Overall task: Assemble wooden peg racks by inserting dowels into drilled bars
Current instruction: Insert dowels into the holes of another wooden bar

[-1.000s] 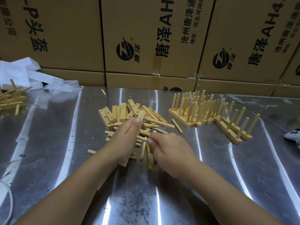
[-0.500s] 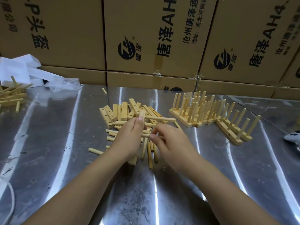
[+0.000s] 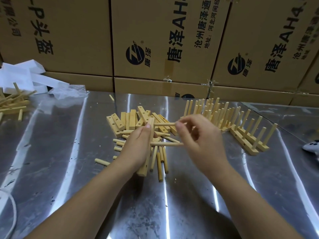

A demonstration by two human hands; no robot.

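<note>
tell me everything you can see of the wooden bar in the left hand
The pale square-edged wooden bar stands near upright, slightly tilted, over the loose dowels. The left hand grips its middle. One drilled hole shows near its lower end. Two round dowels jut sideways from it toward the right hand, which pinches the upper dowel.

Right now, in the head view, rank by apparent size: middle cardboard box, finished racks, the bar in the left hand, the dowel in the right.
1. middle cardboard box, cut off by the frame.
2. finished racks, as a cluster.
3. bar in the left hand, partly hidden.
4. dowel pinched by the right hand.
</note>
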